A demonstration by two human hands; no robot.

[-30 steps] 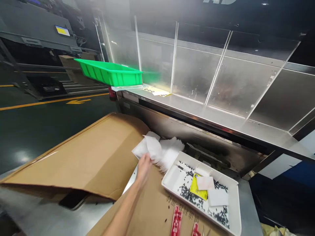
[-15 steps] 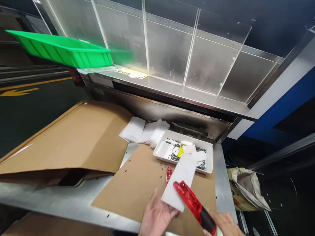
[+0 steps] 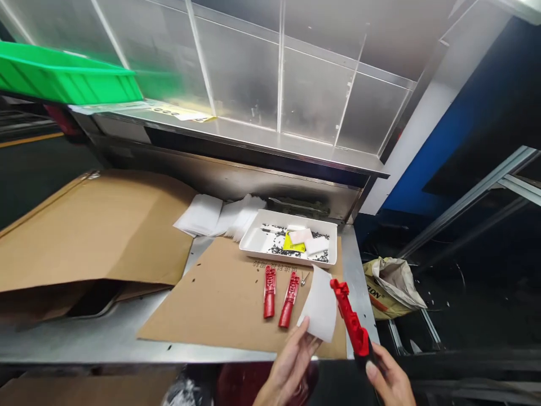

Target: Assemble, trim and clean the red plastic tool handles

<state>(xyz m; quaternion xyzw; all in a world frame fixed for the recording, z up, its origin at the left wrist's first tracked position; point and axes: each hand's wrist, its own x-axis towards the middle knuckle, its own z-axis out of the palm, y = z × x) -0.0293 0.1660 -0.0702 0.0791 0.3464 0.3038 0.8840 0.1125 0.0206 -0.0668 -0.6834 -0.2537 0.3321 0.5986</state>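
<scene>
My left hand (image 3: 291, 358) pinches the lower edge of a white sheet (image 3: 320, 304), thin and slightly curved, like a foam sleeve or paper. In my right hand (image 3: 389, 376) is a red plastic tool housing (image 3: 351, 318) with a black lower end, tilted with its narrow tip up. It stands just right of the sheet, apart from it. On the cardboard sheet (image 3: 211, 299) to the left lie two other red housings: one (image 3: 269, 293) farther left, one (image 3: 289, 301) nearer the white sheet. Small metal bits (image 3: 303, 279) lie beside them.
A white tray (image 3: 253, 251) holds small black pieces, a yellow packet and pale pads. Behind it to the left sits a stack of white sheets (image 3: 203, 214). A large cardboard box (image 3: 105, 225) stands at left, a green bin (image 3: 84, 84) on the shelf, a paper sack (image 3: 386, 304) beyond the table's right edge.
The camera view has shifted right. The red housing in my right hand has moved off the white sheet to its right and turned. Two housings on the cardboard now show fully.
</scene>
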